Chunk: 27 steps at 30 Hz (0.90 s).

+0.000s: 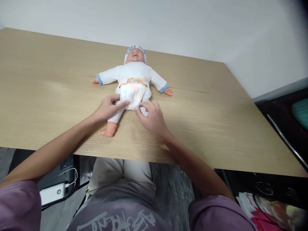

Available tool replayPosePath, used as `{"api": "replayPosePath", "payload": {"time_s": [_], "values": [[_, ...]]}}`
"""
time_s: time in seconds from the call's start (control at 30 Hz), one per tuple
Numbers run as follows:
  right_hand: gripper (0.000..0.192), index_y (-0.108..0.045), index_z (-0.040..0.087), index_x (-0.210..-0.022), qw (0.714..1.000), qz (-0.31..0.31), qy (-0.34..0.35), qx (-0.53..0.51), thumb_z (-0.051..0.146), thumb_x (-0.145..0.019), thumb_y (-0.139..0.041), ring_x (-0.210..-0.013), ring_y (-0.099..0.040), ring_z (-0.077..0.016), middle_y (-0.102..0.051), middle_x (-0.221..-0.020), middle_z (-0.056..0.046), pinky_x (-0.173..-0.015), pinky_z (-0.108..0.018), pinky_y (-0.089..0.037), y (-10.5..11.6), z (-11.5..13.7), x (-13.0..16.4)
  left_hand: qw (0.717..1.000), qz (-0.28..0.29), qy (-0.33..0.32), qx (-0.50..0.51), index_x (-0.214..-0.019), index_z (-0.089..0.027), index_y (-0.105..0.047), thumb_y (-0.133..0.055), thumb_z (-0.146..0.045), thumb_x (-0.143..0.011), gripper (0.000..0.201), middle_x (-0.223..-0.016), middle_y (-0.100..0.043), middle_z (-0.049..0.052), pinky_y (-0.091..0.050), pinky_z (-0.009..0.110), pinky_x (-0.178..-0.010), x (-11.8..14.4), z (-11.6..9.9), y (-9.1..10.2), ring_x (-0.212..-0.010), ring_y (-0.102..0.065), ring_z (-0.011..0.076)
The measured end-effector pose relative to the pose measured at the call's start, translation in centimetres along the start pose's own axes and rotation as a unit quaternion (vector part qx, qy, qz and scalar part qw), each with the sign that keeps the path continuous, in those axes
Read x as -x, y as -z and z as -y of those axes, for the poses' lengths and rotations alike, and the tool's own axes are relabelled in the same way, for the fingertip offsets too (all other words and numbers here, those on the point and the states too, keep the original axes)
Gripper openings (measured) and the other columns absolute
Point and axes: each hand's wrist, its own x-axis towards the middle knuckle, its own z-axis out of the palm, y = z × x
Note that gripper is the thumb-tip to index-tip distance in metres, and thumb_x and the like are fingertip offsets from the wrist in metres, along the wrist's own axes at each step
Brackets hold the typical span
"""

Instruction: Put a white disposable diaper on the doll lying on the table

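A baby doll [135, 69] in a white outfit with blue cuffs and a white lettered cap lies on its back on the table, arms spread. Around its waist is a white diaper [132, 94] with an orange patterned band. My left hand [112, 107] is at the leg opening on the left, its thumb over the diaper's edge and its fingers curled beside the hip. At the other leg opening, my right hand [151, 117] pinches the diaper's edge between thumb and forefinger. It hides most of the doll's leg on that side.
The wooden table [204, 128] reaches back to a pale wall [180, 25]. Below its front edge, a white power bank [52, 194] with a cable rests on a black seat at the left. Colourful packaging [271, 210] lies low at the right.
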Motion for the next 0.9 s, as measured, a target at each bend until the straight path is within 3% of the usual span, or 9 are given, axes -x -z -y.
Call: {"api": "replayPosePath", "payload": {"time_s": [0.2,0.33,0.5,0.73,0.9], "values": [[0.017,-0.079,0.024,-0.121,0.999,-0.022,0.030,0.010,0.035,-0.111,-0.070,-0.120,-0.066,-0.0376,-0.081,-0.131,-0.013,-0.115,-0.057,-0.051,-0.5,0.2,0.5,0.995,0.019,0.044,0.083,-0.100,-0.016,-0.085,-0.091,-0.064,-0.092,0.049,-0.099,-0.077,0.005,-0.044,0.034,-0.082,0.0,-0.3,0.1,-0.090,-0.064,0.0206],[0.021,-0.075,0.026,-0.127,0.999,-0.005,0.031,-0.011,0.032,-0.108,-0.069,-0.126,-0.064,-0.0390,-0.081,-0.139,-0.012,-0.118,-0.060,-0.050,-0.4,0.5,0.8,0.993,0.029,0.063,0.098,-0.105,-0.017,-0.087,-0.093,-0.065,-0.090,0.051,-0.099,-0.079,0.006,-0.042,0.034,-0.079,0.1,-0.3,0.3,-0.087,-0.064,0.0205],[0.033,-0.069,0.026,-0.126,1.000,0.014,-0.007,-0.020,0.037,-0.097,-0.078,-0.125,-0.063,-0.0415,-0.078,-0.114,-0.014,-0.111,-0.061,-0.055,-0.6,0.0,0.4,0.989,0.024,0.072,0.125,-0.108,-0.017,-0.088,-0.096,-0.067,-0.087,0.055,-0.106,-0.083,0.007,-0.046,0.033,-0.081,0.2,-1.0,0.1,-0.093,-0.067,0.0229],[0.035,-0.055,0.029,-0.119,0.984,-0.046,-0.083,-0.148,0.044,-0.097,-0.077,-0.104,-0.074,-0.0271,-0.080,-0.127,-0.008,-0.099,-0.046,-0.060,0.5,-0.6,-0.8,0.979,0.006,0.076,0.187,-0.111,-0.017,-0.086,-0.096,-0.064,-0.089,0.053,-0.112,-0.085,0.009,-0.052,0.036,-0.085,0.2,-1.0,-0.3,-0.099,-0.073,0.0254],[0.041,-0.063,0.028,-0.110,0.972,-0.023,-0.151,-0.178,0.061,-0.096,-0.084,-0.100,-0.078,-0.0268,-0.086,-0.121,-0.008,-0.098,-0.045,-0.061,2.5,-0.6,-1.0,0.975,-0.007,0.076,0.206,-0.108,-0.017,-0.083,-0.095,-0.062,-0.091,0.049,-0.112,-0.084,0.009,-0.056,0.039,-0.093,0.3,-0.8,-0.4,-0.104,-0.075,0.0262]]}}
